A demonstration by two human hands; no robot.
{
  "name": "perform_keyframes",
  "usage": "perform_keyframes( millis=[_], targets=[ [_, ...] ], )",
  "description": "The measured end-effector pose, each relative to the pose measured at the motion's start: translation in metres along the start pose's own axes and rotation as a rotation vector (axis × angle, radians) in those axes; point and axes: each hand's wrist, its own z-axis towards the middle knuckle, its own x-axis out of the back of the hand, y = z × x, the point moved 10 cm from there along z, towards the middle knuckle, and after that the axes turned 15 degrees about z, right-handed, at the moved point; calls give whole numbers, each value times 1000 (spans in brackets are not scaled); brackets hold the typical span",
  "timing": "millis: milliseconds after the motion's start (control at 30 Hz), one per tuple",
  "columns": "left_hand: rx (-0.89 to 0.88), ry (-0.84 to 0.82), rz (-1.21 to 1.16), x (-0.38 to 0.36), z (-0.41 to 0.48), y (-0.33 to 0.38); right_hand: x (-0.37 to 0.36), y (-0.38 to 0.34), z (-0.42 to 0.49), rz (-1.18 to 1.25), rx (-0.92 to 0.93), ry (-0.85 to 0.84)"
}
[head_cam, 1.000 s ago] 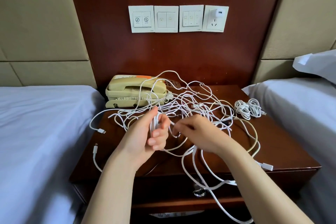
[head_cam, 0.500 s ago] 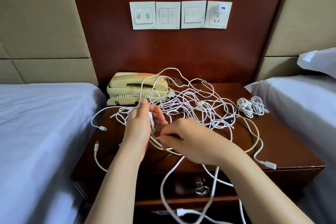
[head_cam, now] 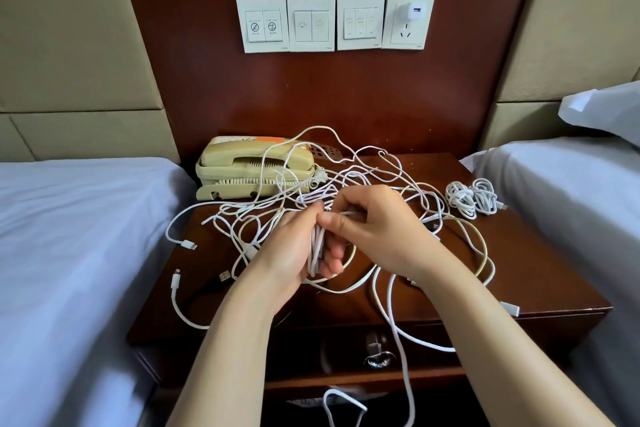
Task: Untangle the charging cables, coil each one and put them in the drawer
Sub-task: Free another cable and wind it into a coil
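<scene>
A tangle of white charging cables (head_cam: 363, 180) spreads over the dark wooden nightstand (head_cam: 540, 274). My left hand (head_cam: 294, 250) grips a bundle of white cable loops (head_cam: 317, 246) above the middle of the top. My right hand (head_cam: 374, 222) pinches a strand of the same cable at the top of that bundle, touching the left fingers. The free end of this cable hangs over the front edge past the drawer (head_cam: 346, 354). Two coiled white cables (head_cam: 471, 198) lie at the back right of the top. The drawer front with its metal handle (head_cam: 377, 357) is shut.
A beige telephone (head_cam: 252, 166) stands at the back left with cables draped over it. Beds with white sheets flank the nightstand, one on the left (head_cam: 69, 236) and one on the right (head_cam: 571, 201). Switch plates and a socket with a white charger (head_cam: 414, 10) are on the wall.
My right hand has moved up from the front of the bundle to its top, bringing a strand over it. The bundle in my left hand has grown. The hanging cable end has shifted.
</scene>
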Motion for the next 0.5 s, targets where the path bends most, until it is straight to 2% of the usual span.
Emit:
perform_keyframes(
  millis=[233, 400, 500],
  targets=[
    [70, -194, -44, -19, -5, -5, 0, 9, 0, 151, -53, -91],
    [88, -299, -122, -29, -7, -5, 0, 11, 0, 263, -43, -99],
    [90, -357, -189, -31, -10, -3, 8, 17, 2, 266, -43, -45]
  ],
)
